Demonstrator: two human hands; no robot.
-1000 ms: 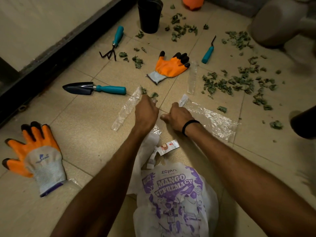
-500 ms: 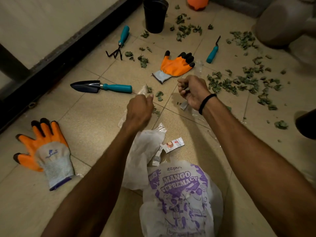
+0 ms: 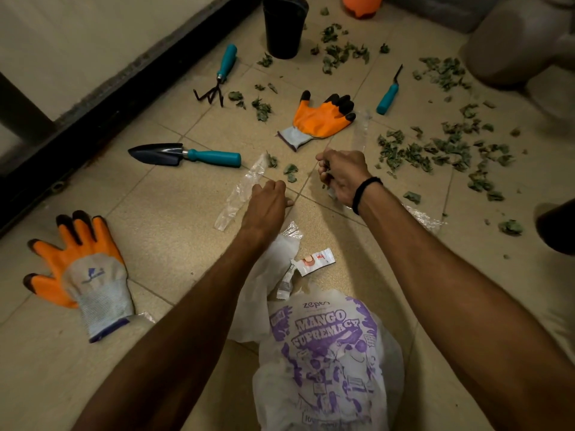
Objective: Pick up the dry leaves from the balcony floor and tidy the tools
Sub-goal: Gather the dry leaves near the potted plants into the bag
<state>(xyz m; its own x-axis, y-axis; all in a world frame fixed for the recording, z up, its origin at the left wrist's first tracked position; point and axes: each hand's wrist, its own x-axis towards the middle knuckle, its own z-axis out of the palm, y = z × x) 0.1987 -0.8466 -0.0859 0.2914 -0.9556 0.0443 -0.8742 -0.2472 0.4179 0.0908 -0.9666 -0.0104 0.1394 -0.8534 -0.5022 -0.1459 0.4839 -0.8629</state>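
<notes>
Dry green leaves [image 3: 435, 150] lie scattered over the tiled floor at the right, with more leaves [image 3: 342, 54] near a black pot [image 3: 284, 26]. My right hand [image 3: 342, 175] is lifted in a fist, gripping the end of a clear plastic wrapper [image 3: 420, 216] that trails under my wrist. My left hand [image 3: 267, 200] is curled, knuckles up, on the floor beside a clear plastic strip [image 3: 239, 191]; what its fingers hold is hidden. A black trowel [image 3: 186, 155], a hand rake [image 3: 217, 79] and a small weeder [image 3: 387, 94], all teal-handled, lie beyond my hands.
One orange glove [image 3: 320, 119] lies ahead, another [image 3: 81, 275] near left. A printed white bag [image 3: 326, 353] and a small sachet [image 3: 314, 261] lie between my arms. A black sill [image 3: 93, 119] runs along the left. A grey pot [image 3: 513, 42] stands far right.
My right hand rose off the floor into a fist, pulling the clear wrapper's end up with it. My left hand drew back a little along the plastic strip.
</notes>
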